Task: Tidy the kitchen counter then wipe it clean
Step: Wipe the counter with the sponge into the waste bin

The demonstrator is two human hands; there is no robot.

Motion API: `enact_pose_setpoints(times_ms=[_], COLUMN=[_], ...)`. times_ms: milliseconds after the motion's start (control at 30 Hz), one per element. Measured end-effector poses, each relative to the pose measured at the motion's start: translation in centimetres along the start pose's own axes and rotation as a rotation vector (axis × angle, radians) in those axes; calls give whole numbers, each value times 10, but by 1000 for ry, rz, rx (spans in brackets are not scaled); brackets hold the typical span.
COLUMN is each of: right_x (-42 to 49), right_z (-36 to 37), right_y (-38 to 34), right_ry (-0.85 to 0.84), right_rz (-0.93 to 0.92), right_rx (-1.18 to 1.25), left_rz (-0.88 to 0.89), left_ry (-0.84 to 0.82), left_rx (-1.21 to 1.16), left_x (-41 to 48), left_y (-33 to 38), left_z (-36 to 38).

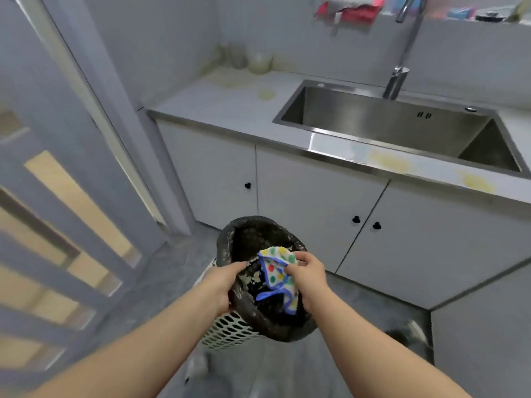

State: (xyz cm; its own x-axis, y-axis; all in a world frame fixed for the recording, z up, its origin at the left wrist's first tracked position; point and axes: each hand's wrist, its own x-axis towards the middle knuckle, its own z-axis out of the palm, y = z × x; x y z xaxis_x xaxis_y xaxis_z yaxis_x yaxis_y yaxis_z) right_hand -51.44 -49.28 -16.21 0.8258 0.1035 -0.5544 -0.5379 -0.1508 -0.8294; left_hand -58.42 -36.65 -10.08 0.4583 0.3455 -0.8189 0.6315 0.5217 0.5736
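Pale grey walls (161, 38) close in a small kitchen corner. White cupboard doors (313, 205) with black knobs (356, 219) stand under a steel-edged worktop (218, 110). At the left, a grey door (57, 196) with glass panes shows warm light. The floor (178, 259) is grey tile, evenly lit.

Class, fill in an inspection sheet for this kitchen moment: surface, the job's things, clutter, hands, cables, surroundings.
Surface: pale counter with yellowish stains near the back corner and along the front edge.
Job's things: polka-dot cloth held over the bin, a perforated basket with a dark liner.
Clutter: two blurred jars in the counter's back corner; crumbs on the liner.
Hands: left hand grips the bin's rim; right hand pinches the cloth.
Cables: nothing seen.
Surroundings: steel sink, tall faucet, white cabinets, grey floor.
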Motion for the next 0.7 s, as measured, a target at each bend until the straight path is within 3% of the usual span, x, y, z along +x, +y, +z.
enact_pose_setpoints(times_ms=[233,400,533,700], right_x=[89,148,203,284], right_z=[125,226,291,354], right_y=[-30,-40,-44,-30], right_ry=[-13,15,50,24], right_rz=[47,111,152,214], right_rx=[-96,-156,-203,-199], left_rz=[46,-99,-110,-114], left_ry=[158,222,192,222], left_rx=[-12,55,41,99], left_x=[145,336,336,414], left_y=[72,85,150,177], left_z=[-70,-149,-163,-187])
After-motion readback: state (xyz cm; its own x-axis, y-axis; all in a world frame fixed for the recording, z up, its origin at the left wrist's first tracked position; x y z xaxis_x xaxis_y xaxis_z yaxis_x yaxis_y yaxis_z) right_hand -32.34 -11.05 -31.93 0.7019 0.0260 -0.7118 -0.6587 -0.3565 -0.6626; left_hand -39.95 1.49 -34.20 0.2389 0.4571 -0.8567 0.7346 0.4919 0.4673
